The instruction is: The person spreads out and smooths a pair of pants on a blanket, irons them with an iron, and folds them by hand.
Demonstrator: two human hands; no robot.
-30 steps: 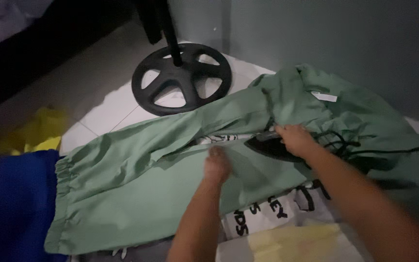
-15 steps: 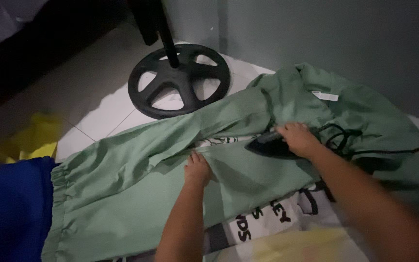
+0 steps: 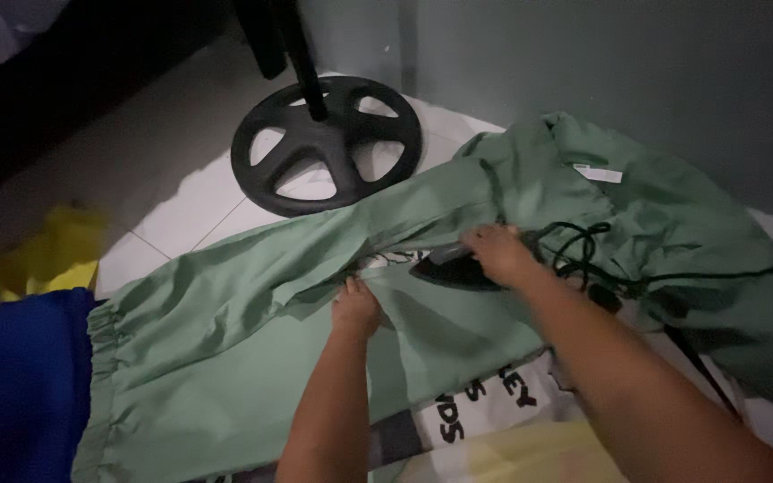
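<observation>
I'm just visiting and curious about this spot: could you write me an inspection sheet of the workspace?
Surface: tiled floor, printed sheet under the work.
Job's things: green garment spread flat; dark iron on it.
Clutter: blue cloth, yellow cloth.
Hands: left hand presses the garment; right hand grips the iron.
Cables: black cord looped on the garment.
Surroundings: black stand base, grey wall.
</observation>
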